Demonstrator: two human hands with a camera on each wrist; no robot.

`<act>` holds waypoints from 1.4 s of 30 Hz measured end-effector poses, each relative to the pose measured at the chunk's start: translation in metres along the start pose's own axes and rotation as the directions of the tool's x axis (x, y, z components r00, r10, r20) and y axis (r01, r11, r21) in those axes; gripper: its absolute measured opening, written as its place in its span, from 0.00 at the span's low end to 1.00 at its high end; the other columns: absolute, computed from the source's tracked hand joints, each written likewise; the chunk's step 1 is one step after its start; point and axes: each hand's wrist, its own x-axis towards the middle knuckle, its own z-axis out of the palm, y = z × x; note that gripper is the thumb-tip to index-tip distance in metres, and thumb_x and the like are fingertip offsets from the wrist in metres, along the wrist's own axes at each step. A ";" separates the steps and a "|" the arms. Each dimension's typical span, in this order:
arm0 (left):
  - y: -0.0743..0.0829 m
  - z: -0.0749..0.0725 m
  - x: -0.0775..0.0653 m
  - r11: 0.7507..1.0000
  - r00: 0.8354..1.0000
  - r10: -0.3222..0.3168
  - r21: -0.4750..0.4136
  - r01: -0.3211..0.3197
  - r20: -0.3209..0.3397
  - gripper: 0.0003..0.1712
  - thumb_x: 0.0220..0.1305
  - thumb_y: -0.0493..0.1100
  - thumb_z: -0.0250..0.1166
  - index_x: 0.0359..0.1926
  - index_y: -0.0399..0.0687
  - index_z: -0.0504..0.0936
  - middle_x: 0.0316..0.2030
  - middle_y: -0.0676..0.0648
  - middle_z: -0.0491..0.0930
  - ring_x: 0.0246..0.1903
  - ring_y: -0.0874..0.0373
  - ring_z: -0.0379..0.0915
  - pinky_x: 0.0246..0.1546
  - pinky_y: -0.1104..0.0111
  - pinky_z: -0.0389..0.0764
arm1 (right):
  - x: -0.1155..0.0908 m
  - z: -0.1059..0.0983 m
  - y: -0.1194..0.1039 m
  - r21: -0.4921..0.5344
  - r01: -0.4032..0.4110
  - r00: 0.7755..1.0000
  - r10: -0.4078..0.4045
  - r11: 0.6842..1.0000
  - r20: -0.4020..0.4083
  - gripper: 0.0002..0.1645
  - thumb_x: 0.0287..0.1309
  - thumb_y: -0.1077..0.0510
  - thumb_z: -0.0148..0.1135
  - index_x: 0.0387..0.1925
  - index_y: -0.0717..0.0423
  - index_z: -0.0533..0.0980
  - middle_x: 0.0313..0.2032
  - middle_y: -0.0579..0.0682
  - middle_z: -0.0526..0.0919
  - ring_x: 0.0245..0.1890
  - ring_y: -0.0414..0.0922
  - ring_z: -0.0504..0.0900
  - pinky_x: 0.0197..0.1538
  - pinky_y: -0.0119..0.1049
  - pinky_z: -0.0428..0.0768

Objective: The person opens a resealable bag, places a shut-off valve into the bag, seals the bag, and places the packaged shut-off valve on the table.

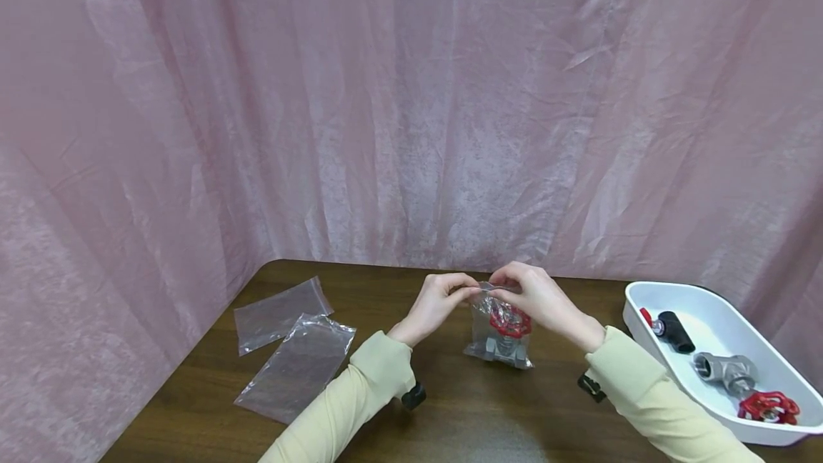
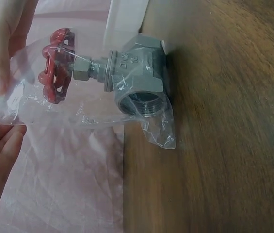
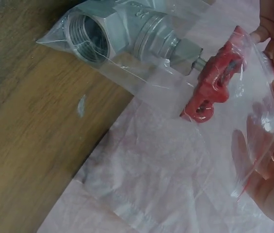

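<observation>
A clear zip bag stands upright on the wooden table, holding a metal gate valve with a red handwheel. My left hand pinches the bag's top edge on its left side. On the right of the same edge, my right hand pinches the plastic between thumb and fingers. Both wrist views show the valve's threaded opening facing sideways through the plastic. The valve's body is low in the bag, and its handwheel is just below my fingers.
Two flat clear bags, a far one and a nearer one, lie at the table's left. A white tray on the right holds a black fitting with a red handle and another red-wheeled valve. A pink curtain hangs behind.
</observation>
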 end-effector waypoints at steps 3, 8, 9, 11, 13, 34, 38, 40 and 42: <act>0.003 -0.001 0.000 1.000 1.000 -0.002 0.012 0.002 0.006 0.05 0.59 0.28 0.57 0.33 0.29 0.79 0.29 0.37 0.79 0.28 0.47 0.77 0.29 0.73 0.76 | 0.001 0.002 0.001 -0.028 0.030 1.000 -0.030 0.999 -0.005 0.06 0.45 0.65 0.69 0.27 0.56 0.80 0.26 0.41 0.78 0.27 0.37 0.76 0.31 0.33 0.75; 0.005 0.000 -0.001 0.999 1.000 0.009 0.045 -0.009 -0.007 0.05 0.59 0.29 0.58 0.33 0.29 0.80 0.28 0.38 0.79 0.27 0.47 0.77 0.29 0.70 0.77 | 0.002 0.004 0.002 -0.083 0.056 0.998 -0.057 0.995 -0.011 0.05 0.44 0.66 0.69 0.25 0.54 0.80 0.25 0.39 0.78 0.26 0.37 0.76 0.30 0.33 0.75; 0.005 0.000 -0.001 0.999 1.000 0.012 0.048 -0.011 -0.011 0.05 0.59 0.29 0.58 0.33 0.30 0.80 0.28 0.38 0.79 0.27 0.47 0.77 0.29 0.69 0.77 | 0.002 0.004 0.002 -0.092 0.059 0.998 -0.060 0.994 -0.012 0.05 0.44 0.66 0.69 0.24 0.54 0.80 0.24 0.39 0.78 0.26 0.37 0.76 0.30 0.33 0.75; 0.005 0.000 -0.001 0.999 1.000 0.015 0.049 -0.014 -0.013 0.05 0.59 0.29 0.58 0.33 0.30 0.80 0.28 0.38 0.79 0.27 0.47 0.77 0.29 0.68 0.77 | 0.002 0.004 0.001 -0.102 0.061 0.998 -0.063 0.993 -0.019 0.06 0.43 0.66 0.69 0.24 0.54 0.80 0.24 0.39 0.78 0.25 0.37 0.76 0.29 0.33 0.75; 0.004 0.000 0.000 0.999 1.000 0.016 0.044 -0.016 -0.009 0.05 0.59 0.28 0.58 0.33 0.30 0.80 0.28 0.39 0.80 0.27 0.47 0.77 0.29 0.66 0.78 | 0.002 0.003 0.000 -0.107 0.061 0.998 -0.064 0.992 -0.023 0.06 0.43 0.66 0.69 0.24 0.54 0.80 0.24 0.40 0.78 0.25 0.37 0.76 0.29 0.33 0.75; -0.011 0.004 0.001 0.998 0.999 0.045 0.047 -0.044 -0.016 0.05 0.58 0.28 0.58 0.32 0.32 0.81 0.27 0.41 0.80 0.26 0.54 0.77 0.28 0.64 0.78 | 0.003 0.002 -0.006 -0.140 0.006 0.999 -0.010 0.990 -0.030 0.05 0.43 0.64 0.70 0.23 0.54 0.80 0.24 0.41 0.79 0.25 0.38 0.77 0.29 0.36 0.75; -0.031 0.008 0.002 0.998 0.999 0.043 0.047 -0.042 -0.019 0.05 0.59 0.32 0.59 0.33 0.37 0.82 0.28 0.47 0.81 0.26 0.63 0.76 0.27 0.65 0.78 | 0.004 0.002 -0.007 -0.146 0.000 1.000 -0.003 0.989 -0.025 0.05 0.43 0.64 0.70 0.22 0.53 0.80 0.23 0.41 0.79 0.24 0.38 0.76 0.28 0.36 0.74; -0.037 0.009 0.003 0.998 0.999 0.045 0.043 -0.044 -0.017 0.05 0.59 0.34 0.59 0.33 0.39 0.82 0.28 0.49 0.81 0.26 0.65 0.76 0.28 0.65 0.78 | 0.004 0.002 -0.007 -0.152 0.001 1.000 -0.006 0.988 -0.029 0.06 0.42 0.64 0.70 0.22 0.53 0.80 0.23 0.40 0.78 0.23 0.37 0.75 0.27 0.35 0.74; -0.033 0.008 0.002 0.998 0.999 0.047 0.032 -0.047 -0.009 0.05 0.59 0.33 0.59 0.34 0.37 0.82 0.29 0.47 0.81 0.27 0.61 0.77 0.28 0.65 0.78 | 0.003 0.002 -0.007 -0.157 0.008 0.999 -0.014 0.988 -0.037 0.06 0.41 0.64 0.71 0.21 0.53 0.80 0.22 0.40 0.78 0.23 0.37 0.75 0.26 0.35 0.74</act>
